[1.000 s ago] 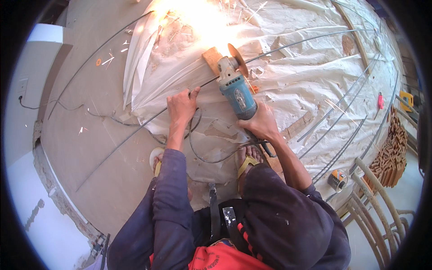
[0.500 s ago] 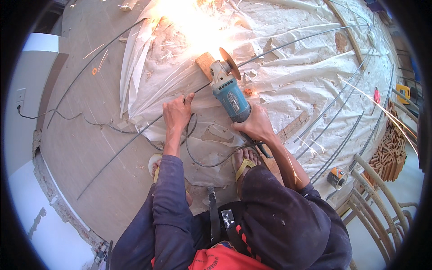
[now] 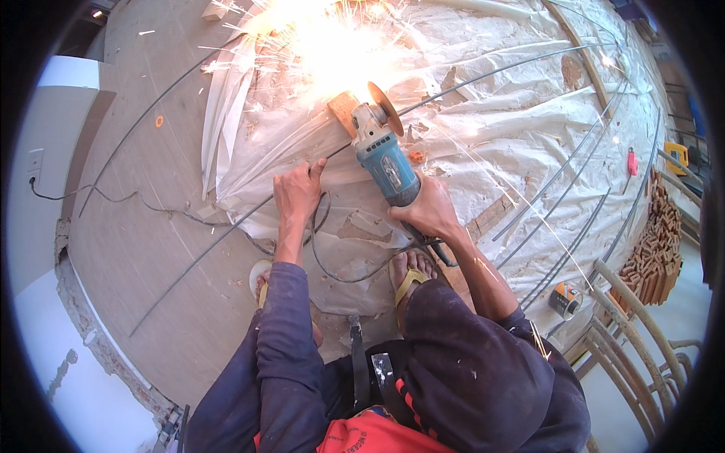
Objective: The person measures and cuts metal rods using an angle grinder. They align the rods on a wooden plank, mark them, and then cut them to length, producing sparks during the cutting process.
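Note:
My right hand [image 3: 430,208] grips the rear body of a blue angle grinder [image 3: 390,167], whose brown disc [image 3: 385,108] stands at the far end over a long thin steel rod [image 3: 226,234]. A bright burst of sparks [image 3: 325,45] flies away from the disc and hides what lies behind it. My left hand [image 3: 297,190] is closed around the rod, to the left of the grinder, thumb along its upper side. Under the rod near the grinder head lies a small wooden block [image 3: 344,110]. The exact contact of disc and rod is hidden by the grinder head.
A wrinkled white sheet [image 3: 483,143] covers much of the floor, with several more rods [image 3: 555,175] on it at right. The grinder's cord [image 3: 325,268] loops by my sandalled feet toward a wall socket [image 3: 35,160]. A wooden chair [image 3: 634,325] and a tape roll [image 3: 565,300] sit at right.
The spark burst has changed shape, with stray streaks now in other places. Both hands, the grinder and the rod stay almost exactly where they were.

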Demonstrator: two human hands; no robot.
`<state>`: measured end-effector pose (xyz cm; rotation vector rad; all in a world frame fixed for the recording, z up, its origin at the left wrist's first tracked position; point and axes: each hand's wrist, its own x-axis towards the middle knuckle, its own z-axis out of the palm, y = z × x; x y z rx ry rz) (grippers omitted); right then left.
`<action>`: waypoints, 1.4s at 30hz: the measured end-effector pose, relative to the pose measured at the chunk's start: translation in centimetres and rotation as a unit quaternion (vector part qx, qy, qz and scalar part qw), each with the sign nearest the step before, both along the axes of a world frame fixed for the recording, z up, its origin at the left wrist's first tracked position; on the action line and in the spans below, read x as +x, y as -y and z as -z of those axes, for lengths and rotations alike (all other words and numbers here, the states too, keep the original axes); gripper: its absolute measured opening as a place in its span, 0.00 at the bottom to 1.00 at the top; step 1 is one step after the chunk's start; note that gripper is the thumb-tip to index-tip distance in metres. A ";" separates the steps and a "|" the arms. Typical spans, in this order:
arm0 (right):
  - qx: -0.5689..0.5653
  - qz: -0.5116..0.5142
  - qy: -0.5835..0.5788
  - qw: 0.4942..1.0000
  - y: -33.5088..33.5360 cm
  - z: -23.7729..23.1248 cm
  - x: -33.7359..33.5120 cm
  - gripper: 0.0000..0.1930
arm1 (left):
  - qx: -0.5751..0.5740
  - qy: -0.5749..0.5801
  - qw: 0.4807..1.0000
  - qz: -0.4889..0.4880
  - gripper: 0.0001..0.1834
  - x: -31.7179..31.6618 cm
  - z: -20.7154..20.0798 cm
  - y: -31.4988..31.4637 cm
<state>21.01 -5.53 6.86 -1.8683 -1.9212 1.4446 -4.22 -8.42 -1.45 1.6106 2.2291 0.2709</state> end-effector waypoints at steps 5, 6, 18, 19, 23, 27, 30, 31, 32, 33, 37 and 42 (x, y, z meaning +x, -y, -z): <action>0.012 0.012 -0.001 1.000 0.1 0.4 -0.1 0.30 | 0.004 0.002 1.000 -0.002 0.33 0.1 -0.1 0.1; 0.003 0.009 -0.001 1.000 0.1 0.3 -0.1 0.30 | 0.004 0.001 1.000 -0.003 0.33 0.1 -0.1 0.1; 0.006 0.018 -0.005 1.000 0.1 0.2 -0.1 0.33 | 0.017 0.008 1.000 -0.010 0.35 0.1 0.3 0.1; 0.007 0.010 0.001 1.000 -0.1 0.0 0.0 0.33 | 0.016 0.008 1.000 -0.011 0.35 0.2 0.3 0.1; -0.044 0.045 0.018 0.998 0.0 -1.0 -0.5 0.33 | 0.019 -0.001 1.000 -0.010 0.35 0.3 -0.1 0.2; -0.008 0.008 0.003 1.000 -0.5 -1.0 -0.3 0.32 | 0.018 0.008 1.000 -0.009 0.35 0.2 -0.1 0.1; -0.004 0.010 0.015 1.000 -0.4 -0.3 -0.2 0.32 | 0.024 0.003 1.000 -0.006 0.35 0.2 0.0 0.2; 0.001 0.010 0.018 1.000 -0.4 -0.1 -0.1 0.32 | 0.023 0.002 1.000 -0.005 0.35 0.2 0.1 0.2; 0.005 0.010 0.022 1.000 -0.3 0.0 -0.1 0.32 | 0.021 0.002 1.000 -0.004 0.35 0.1 0.2 0.2; 0.005 0.009 0.017 1.000 -0.3 0.0 -0.2 0.32 | 0.019 0.002 1.000 -0.004 0.35 0.1 0.2 0.2; -0.045 -0.010 0.036 0.998 -0.8 -1.2 -0.6 0.31 | 0.017 0.005 1.000 -0.004 0.35 -0.1 0.2 0.4; 0.006 0.010 0.013 1.000 -0.3 0.0 -0.3 0.31 | 0.002 0.002 1.000 -0.001 0.35 0.1 -0.1 0.1</action>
